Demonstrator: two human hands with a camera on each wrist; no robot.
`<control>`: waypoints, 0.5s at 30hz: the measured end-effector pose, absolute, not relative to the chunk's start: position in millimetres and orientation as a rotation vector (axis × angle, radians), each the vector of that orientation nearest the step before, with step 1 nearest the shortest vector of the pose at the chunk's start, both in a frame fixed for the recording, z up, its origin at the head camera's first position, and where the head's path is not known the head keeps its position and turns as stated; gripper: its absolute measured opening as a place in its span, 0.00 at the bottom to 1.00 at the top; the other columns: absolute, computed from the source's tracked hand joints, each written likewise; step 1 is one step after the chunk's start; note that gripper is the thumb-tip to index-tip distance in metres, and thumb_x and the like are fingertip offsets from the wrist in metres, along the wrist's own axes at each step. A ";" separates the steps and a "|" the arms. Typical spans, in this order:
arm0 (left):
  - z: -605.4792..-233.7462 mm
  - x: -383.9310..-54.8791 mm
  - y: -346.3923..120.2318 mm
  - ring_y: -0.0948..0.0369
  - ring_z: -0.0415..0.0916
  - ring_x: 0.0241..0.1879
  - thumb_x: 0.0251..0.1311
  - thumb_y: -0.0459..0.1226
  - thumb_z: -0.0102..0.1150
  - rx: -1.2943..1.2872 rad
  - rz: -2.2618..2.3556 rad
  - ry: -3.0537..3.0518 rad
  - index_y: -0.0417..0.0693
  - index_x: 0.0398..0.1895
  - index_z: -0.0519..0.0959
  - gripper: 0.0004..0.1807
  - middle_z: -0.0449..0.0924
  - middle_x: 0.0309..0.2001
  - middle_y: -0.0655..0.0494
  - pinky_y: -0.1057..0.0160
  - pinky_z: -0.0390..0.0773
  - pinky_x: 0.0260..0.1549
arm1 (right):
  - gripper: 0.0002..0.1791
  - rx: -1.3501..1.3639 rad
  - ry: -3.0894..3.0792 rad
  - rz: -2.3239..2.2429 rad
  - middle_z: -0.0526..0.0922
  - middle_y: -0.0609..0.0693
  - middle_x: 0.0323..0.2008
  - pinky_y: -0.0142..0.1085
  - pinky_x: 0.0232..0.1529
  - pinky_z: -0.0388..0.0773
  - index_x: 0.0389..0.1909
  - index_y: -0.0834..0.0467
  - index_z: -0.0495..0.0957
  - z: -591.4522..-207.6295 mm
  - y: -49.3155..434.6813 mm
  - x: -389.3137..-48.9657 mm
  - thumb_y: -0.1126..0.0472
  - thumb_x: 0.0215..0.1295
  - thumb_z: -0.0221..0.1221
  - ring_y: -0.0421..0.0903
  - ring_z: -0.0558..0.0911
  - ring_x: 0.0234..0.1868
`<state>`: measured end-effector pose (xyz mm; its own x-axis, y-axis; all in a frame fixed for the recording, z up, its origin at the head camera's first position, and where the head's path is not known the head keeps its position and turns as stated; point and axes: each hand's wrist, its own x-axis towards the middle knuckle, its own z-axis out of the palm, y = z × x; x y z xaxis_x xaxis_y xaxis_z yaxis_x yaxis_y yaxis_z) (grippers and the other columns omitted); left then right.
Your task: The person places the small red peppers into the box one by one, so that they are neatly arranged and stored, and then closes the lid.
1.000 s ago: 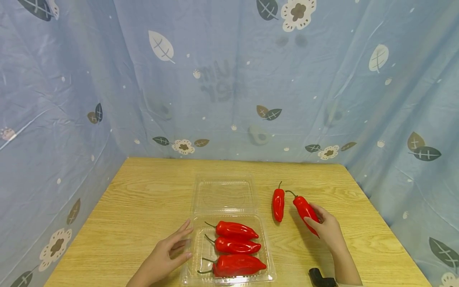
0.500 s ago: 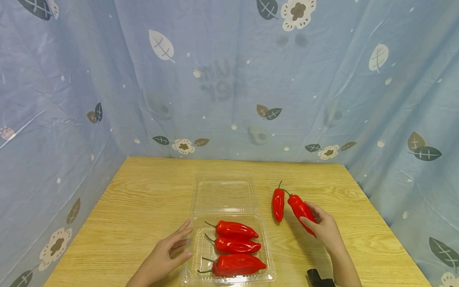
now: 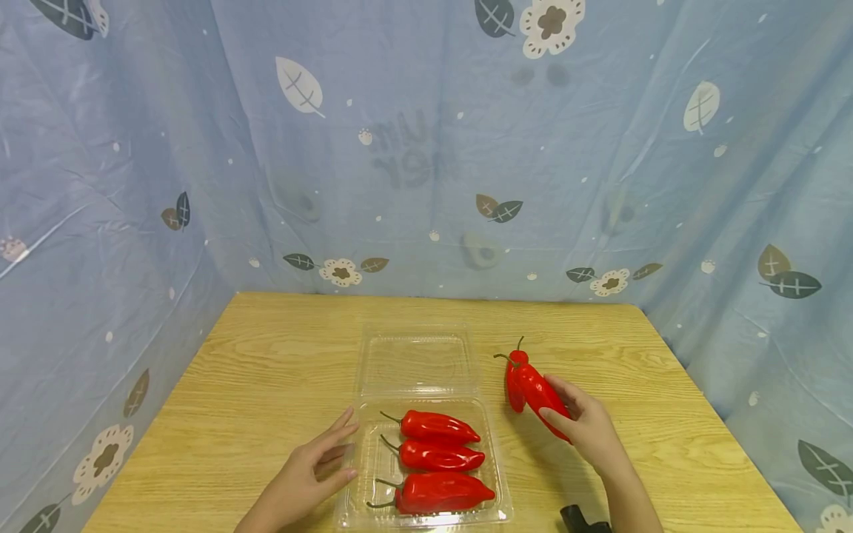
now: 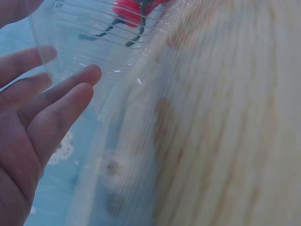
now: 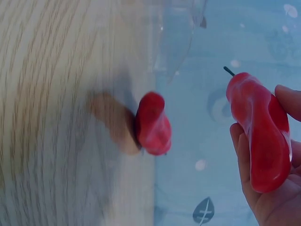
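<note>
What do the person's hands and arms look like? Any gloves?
The left hand and right hand are bare, with no gloves or rings showing. No sleeves show on the left forearm or right forearm. A black piece shows beside the right forearm; whether it's attached, I can't tell.

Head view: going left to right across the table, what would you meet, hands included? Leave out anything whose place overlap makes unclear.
Left hand → open clear container with red peppers inside → held pepper → right hand.
</note>
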<state>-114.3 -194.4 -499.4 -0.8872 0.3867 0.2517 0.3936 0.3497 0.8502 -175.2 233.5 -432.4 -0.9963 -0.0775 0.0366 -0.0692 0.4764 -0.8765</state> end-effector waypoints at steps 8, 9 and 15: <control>-497.6 -112.9 -193.3 0.41 0.69 0.59 0.61 0.38 0.60 -0.718 -1.635 -2.587 0.38 0.68 0.62 0.33 0.48 0.74 0.41 0.57 0.79 0.52 | 0.32 -0.223 2.630 -1.651 0.74 0.63 0.59 0.28 0.43 0.81 0.64 0.61 0.68 -436.0 220.6 -172.7 0.63 0.58 0.65 0.56 0.79 0.54; -497.5 -112.9 -193.2 0.41 0.69 0.59 0.61 0.38 0.61 -0.718 -1.634 -2.587 0.38 0.68 0.62 0.33 0.48 0.74 0.41 0.57 0.79 0.52 | 0.32 -0.230 2.626 -1.654 0.74 0.63 0.59 0.28 0.44 0.81 0.64 0.61 0.68 -436.0 218.8 -172.4 0.63 0.58 0.65 0.56 0.78 0.54; -497.1 -112.9 -193.6 0.42 0.70 0.59 0.61 0.38 0.60 -0.709 -1.623 -2.590 0.39 0.68 0.63 0.33 0.48 0.74 0.42 0.57 0.79 0.52 | 0.31 -0.293 2.567 -1.667 0.75 0.64 0.58 0.29 0.43 0.82 0.63 0.62 0.69 -434.3 206.5 -170.9 0.65 0.58 0.65 0.56 0.78 0.52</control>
